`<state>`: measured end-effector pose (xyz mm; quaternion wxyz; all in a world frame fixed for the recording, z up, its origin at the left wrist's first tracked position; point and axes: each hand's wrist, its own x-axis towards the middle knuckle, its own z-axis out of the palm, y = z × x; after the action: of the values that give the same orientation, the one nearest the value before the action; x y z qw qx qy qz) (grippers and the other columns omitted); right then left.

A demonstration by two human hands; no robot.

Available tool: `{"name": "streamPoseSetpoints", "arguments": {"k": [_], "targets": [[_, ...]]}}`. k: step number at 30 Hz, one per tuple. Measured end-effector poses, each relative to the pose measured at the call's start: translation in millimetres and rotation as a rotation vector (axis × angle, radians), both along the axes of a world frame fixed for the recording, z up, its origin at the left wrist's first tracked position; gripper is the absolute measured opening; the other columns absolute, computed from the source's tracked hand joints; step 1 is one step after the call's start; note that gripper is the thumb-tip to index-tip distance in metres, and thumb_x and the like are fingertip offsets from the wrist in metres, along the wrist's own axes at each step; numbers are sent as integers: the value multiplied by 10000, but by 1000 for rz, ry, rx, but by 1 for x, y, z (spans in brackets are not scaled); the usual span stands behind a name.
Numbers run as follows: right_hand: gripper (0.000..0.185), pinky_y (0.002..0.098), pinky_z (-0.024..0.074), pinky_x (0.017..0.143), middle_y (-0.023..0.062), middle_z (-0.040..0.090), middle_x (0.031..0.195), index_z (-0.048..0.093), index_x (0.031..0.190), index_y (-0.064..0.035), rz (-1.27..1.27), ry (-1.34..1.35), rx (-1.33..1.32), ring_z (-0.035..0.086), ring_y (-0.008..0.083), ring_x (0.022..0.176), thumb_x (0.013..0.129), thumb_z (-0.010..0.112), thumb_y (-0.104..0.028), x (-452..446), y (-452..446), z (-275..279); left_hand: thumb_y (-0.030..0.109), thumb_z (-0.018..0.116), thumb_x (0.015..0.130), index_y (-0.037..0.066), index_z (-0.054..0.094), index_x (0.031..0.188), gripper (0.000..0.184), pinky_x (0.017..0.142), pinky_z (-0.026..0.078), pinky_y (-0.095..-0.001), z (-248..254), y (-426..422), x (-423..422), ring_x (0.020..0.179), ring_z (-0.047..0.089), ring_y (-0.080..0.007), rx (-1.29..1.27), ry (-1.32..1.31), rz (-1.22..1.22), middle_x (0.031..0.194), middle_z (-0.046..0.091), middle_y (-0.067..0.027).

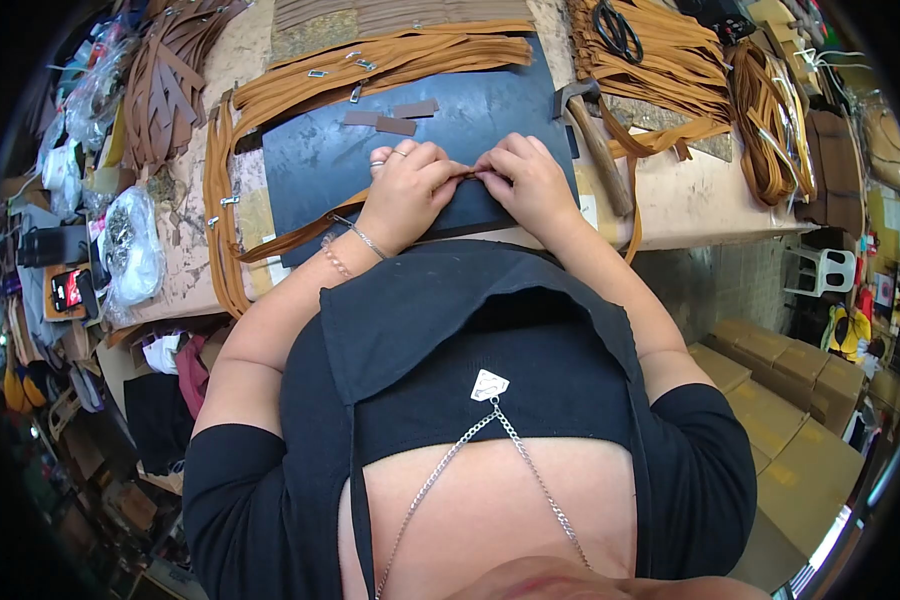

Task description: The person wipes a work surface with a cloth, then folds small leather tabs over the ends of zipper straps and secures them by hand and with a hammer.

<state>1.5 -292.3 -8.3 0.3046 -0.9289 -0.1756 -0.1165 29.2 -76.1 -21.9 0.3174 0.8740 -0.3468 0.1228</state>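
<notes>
Over the black mat (310, 150), my left hand (410, 185) pinches the end of a long brown zipper (300, 238) between thumb and fingers. From there the zipper runs left under my wrist, with a metal slider (343, 222) near the bracelet. My right hand (525, 180) meets the left at the fingertips, closed on the same end; the fingers mostly cover what is pinched. Just beyond my hands lie three small brown rectangular tabs (397, 125) on the mat.
A bundle of brown zippers (390, 75) with metal sliders lies along the mat's far edge. A hammer (598, 150) rests at the right, near more tan strips (660, 60) and black-handled scissors (618, 30). Dark brown strips (175, 90) are piled at left; cardboard boxes (780, 420) stand lower right.
</notes>
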Motion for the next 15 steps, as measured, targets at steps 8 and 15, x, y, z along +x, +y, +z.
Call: {"name": "streamPoseSetpoints", "arguments": {"k": [8,15], "targets": [[116,393,533,835,46,648,972,760,955,-122,55,-92,-82,599,289,937,839,763,-127,-8,-11,-6,142,755,842,251,805,1073,260,838,360,-360,-1,8,1,884,567,-181,90,-30,-43,893,629,59],[172,415,496,891,95,649,1026,725,1027,-58,-78,-7,-4,604,317,997,863,762,-92,-9,-21,-6,112,700,859,340,781,1152,380,862,318,-406,4,9,2,886,557,-163,218,-78,-87,911,612,81]]}}
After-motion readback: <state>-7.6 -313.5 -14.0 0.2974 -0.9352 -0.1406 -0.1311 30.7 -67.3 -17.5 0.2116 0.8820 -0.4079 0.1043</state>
